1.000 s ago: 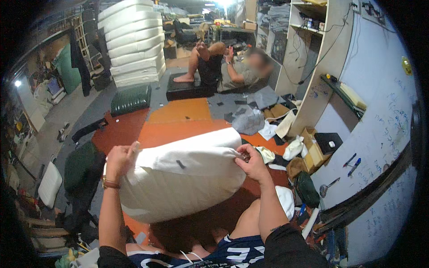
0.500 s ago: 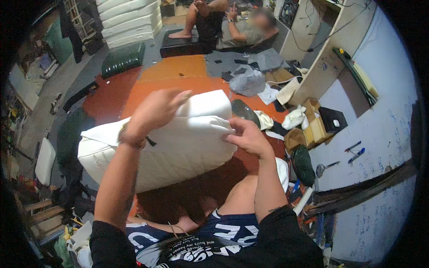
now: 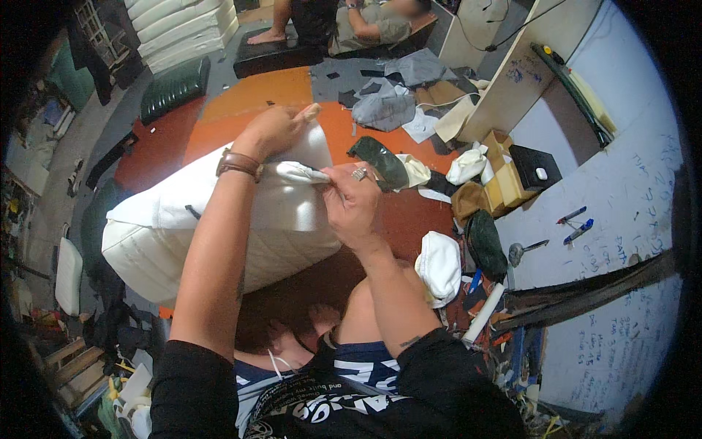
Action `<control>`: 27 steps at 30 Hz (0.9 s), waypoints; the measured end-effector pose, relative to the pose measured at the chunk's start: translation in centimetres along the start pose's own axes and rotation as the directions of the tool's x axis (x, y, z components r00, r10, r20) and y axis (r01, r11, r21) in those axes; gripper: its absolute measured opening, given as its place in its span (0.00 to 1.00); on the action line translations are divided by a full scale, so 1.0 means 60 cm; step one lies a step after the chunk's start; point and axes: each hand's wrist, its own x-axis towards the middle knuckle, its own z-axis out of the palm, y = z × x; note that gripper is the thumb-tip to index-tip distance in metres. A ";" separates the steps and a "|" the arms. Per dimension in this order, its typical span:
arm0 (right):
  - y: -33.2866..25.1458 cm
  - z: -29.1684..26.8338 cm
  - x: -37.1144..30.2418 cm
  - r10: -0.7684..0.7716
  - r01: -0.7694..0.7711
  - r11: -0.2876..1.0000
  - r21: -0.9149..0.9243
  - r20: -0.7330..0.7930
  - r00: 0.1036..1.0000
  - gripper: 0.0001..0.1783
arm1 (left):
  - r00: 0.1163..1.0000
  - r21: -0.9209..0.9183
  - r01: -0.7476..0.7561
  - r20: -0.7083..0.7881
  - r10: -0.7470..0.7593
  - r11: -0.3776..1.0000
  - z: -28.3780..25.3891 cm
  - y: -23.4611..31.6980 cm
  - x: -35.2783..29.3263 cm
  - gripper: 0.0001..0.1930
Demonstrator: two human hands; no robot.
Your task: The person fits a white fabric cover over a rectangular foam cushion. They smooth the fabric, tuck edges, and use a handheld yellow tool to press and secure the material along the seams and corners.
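A bulky white cushion (image 3: 219, 252) with a padded, seamed side lies in front of me, and a smooth white cover is over its top. My right hand (image 3: 352, 201) is closed at the cushion's right end, pinching a bunched edge of the white cover (image 3: 298, 172). Beyond that fold, my left hand (image 3: 276, 133) reaches over the far side of the cushion, its fingers stretched to the right against the white material. The undersides of those fingers are hidden. A small dark tab (image 3: 192, 211) shows on the cover beside my left forearm.
Orange and red sheets (image 3: 256, 94) cover the floor. A white rolled cloth piece (image 3: 439, 267) lies by my right knee. Grey scraps (image 3: 384, 106), a dark green cover (image 3: 379, 159) and a cardboard box (image 3: 504, 172) are on the right. Behind, another person (image 3: 369, 29) reclines near stacked white cushions (image 3: 183, 29).
The cushion has shifted left in the view. My right hand has moved left and turned, pulling the cover's edge into a bunched fold. My left hand has moved slightly farther away.
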 end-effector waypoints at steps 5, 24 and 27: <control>0.001 0.038 0.014 -0.078 0.045 0.988 -0.150 -0.217 0.973 0.12 | 0.974 0.112 0.145 0.159 -0.161 0.983 -0.035 0.015 -0.019 0.40; 0.000 0.015 0.011 0.008 -0.002 0.993 0.119 -0.048 0.999 0.18 | 0.774 0.546 -0.079 -0.493 0.397 0.834 0.005 0.115 -0.192 0.18; 0.001 -0.015 0.008 0.109 -0.130 0.976 0.177 0.125 0.986 0.27 | 0.782 0.448 -0.169 -0.482 0.396 0.878 0.021 0.108 -0.191 0.16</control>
